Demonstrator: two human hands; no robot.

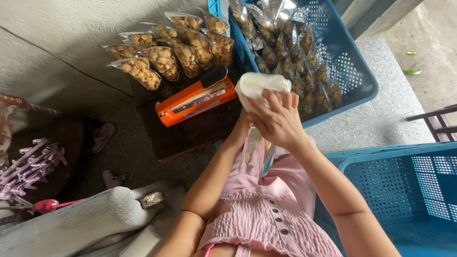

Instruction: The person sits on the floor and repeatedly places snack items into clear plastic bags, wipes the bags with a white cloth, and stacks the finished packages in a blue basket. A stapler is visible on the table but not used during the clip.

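My right hand point(278, 121) is closed around a white rolled cloth point(259, 84), held up in front of me above my lap. My left hand point(243, 124) is mostly hidden behind the right one, and its wrist meets the cloth from below; whether it grips is hard to see. Just left of the cloth, an orange heat sealer with a black handle point(195, 101) lies on a dark low board point(190, 133). Behind it, several clear bags of golden snacks point(164, 59) lie in rows on the concrete floor.
A blue plastic crate point(354, 71) at the back right holds several filled snack bags point(290, 52). A second blue crate point(409, 190) stands at my right. A grey cloth point(76, 219), pink hangers point(28, 164) and slippers point(102, 135) lie at left.
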